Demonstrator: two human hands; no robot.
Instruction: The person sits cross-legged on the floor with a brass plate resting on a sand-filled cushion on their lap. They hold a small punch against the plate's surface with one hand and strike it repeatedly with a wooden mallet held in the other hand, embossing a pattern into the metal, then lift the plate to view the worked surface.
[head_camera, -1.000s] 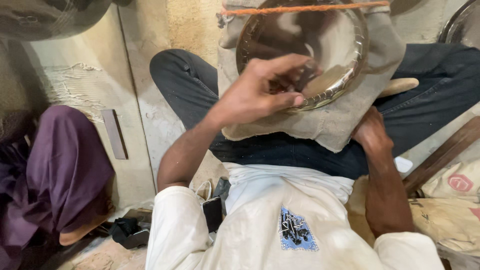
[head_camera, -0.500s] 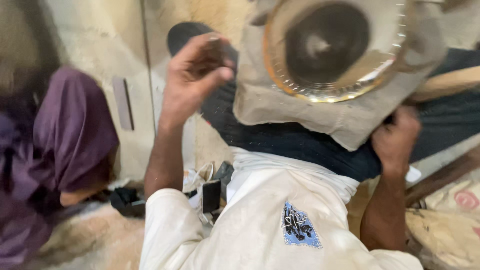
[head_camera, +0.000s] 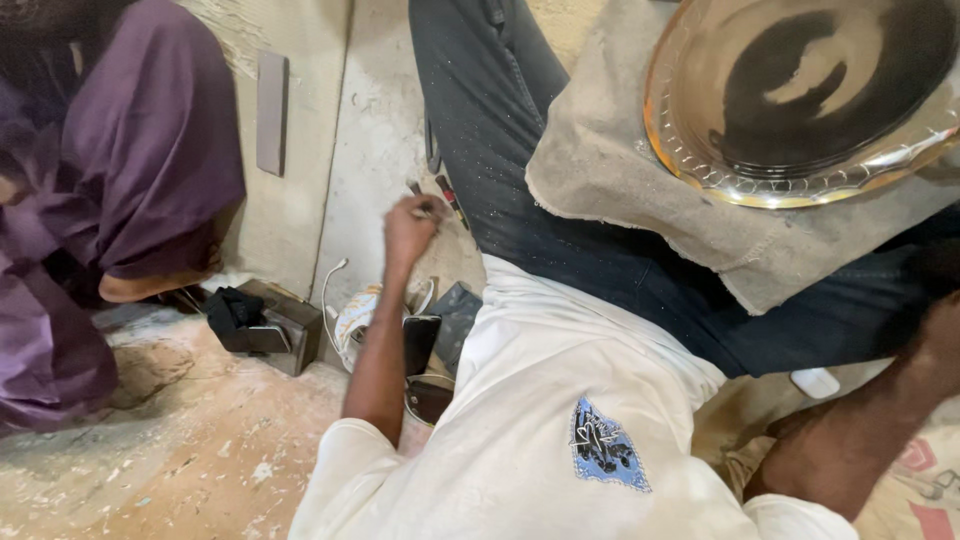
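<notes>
Head view, looking down on a seated person in a white shirt (head_camera: 560, 430) and dark jeans (head_camera: 560, 190). The left hand (head_camera: 410, 225) reaches down to the pale floor (head_camera: 375, 150) beside the left thigh, its fingers (head_camera: 425, 208) closed around a thin tool (head_camera: 432, 212) whose tip shows just past the knuckles. Two or three more small hand tools (head_camera: 452, 200), one with a red and dark handle, lie on the floor just beyond the hand, against the jeans. The right hand is largely out of view at the right edge; only the forearm (head_camera: 850, 440) shows, so whether its fingers are open or closed cannot be told. A round metal tray (head_camera: 800, 180) with a gold-coloured embossed rim rests on a piece of coarse beige cloth (head_camera: 620, 190) spread over the lap, well apart from the left hand. Near the left elbow lie a dark phone (head_camera: 420, 345), a white cable (head_camera: 330, 290) and a small dark box (head_camera: 270, 325). A flat grey bar (head_camera: 271, 112) lies on the floor farther off. A second person in purple clothing (head_camera: 110, 170) sits at the left.
</notes>
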